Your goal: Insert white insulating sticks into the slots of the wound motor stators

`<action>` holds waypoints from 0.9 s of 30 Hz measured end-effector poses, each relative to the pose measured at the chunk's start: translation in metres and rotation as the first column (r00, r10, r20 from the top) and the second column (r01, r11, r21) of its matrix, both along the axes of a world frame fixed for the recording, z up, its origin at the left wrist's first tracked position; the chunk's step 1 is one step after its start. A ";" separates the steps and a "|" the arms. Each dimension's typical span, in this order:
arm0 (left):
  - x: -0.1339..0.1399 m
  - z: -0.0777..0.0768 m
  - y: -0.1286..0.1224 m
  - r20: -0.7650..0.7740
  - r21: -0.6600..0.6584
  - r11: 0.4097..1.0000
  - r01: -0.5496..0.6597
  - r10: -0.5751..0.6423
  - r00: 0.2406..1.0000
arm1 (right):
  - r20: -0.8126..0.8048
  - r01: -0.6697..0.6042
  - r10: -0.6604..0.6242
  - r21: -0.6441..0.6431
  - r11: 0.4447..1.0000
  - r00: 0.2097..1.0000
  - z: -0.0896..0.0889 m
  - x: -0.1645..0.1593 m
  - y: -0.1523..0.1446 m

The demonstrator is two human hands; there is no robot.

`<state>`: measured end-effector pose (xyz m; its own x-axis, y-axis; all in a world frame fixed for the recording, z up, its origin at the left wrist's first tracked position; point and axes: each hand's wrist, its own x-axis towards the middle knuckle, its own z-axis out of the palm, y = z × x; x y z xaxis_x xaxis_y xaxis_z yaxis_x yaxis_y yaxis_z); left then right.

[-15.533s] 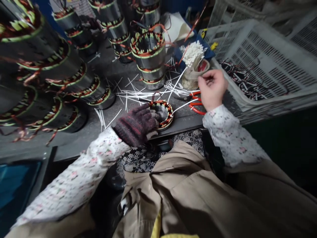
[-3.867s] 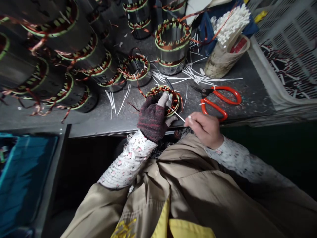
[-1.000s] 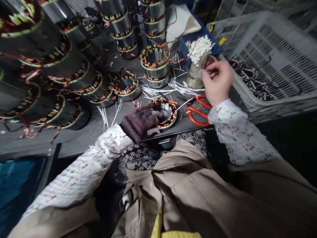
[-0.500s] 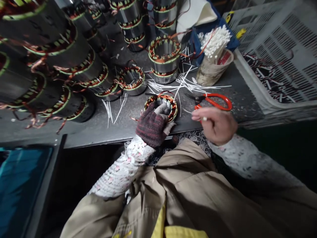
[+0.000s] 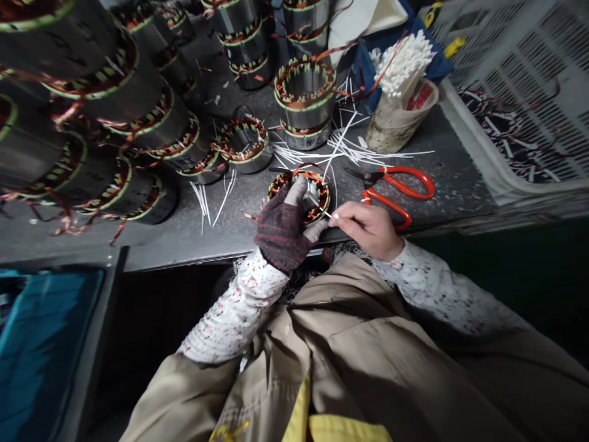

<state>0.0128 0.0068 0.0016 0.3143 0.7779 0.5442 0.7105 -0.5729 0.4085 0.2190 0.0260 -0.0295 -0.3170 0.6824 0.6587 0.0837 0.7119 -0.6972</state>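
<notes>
A motor stator (image 5: 326,194) with copper windings and a yellow-green rim stands on the bench near its front edge. My left hand (image 5: 284,228), in a dark maroon glove with pale covered fingertips, grips it, fingers over the near left rim and thumb at the front. My bare right hand (image 5: 365,227) is at the stator's right front, thumb and forefinger pinched on a thin white cord (image 5: 323,210) that reaches over the winding. The cord's far end is hard to make out among the wires. Red-handled scissors (image 5: 405,178) lie just beyond my right hand.
Stacked stators (image 5: 151,116) crowd the left and back. Loose white cords (image 5: 354,153) lie behind the held stator. A cup (image 5: 396,126) of white cord bundles stands at back right, beside a white slatted basket (image 5: 501,166) with wire scraps. A blue crate (image 5: 50,331) sits lower left.
My right hand has moved left from beside the scissors to the stator's rim, bringing the white cord against it. My left forefinger has straightened over the stator.
</notes>
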 end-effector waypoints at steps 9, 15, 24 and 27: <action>0.004 0.008 0.000 0.166 0.013 0.999 0.031 -0.033 0.986 | 0.022 0.108 -0.107 -0.052 0.993 0.994 0.019 -0.012 -0.006; 0.002 0.011 0.001 0.064 0.088 0.994 0.069 -0.075 0.995 | 0.218 0.240 -0.242 0.033 0.970 0.946 0.012 -0.016 0.005; 0.001 0.009 0.003 -0.083 0.125 0.991 0.054 -0.043 0.996 | 0.064 -0.075 0.088 -0.178 0.981 0.994 0.063 0.005 -0.013; 0.002 0.011 0.002 -0.062 0.098 0.995 0.034 -0.028 0.998 | -0.164 -0.163 0.132 -0.191 0.968 0.978 0.081 0.020 -0.019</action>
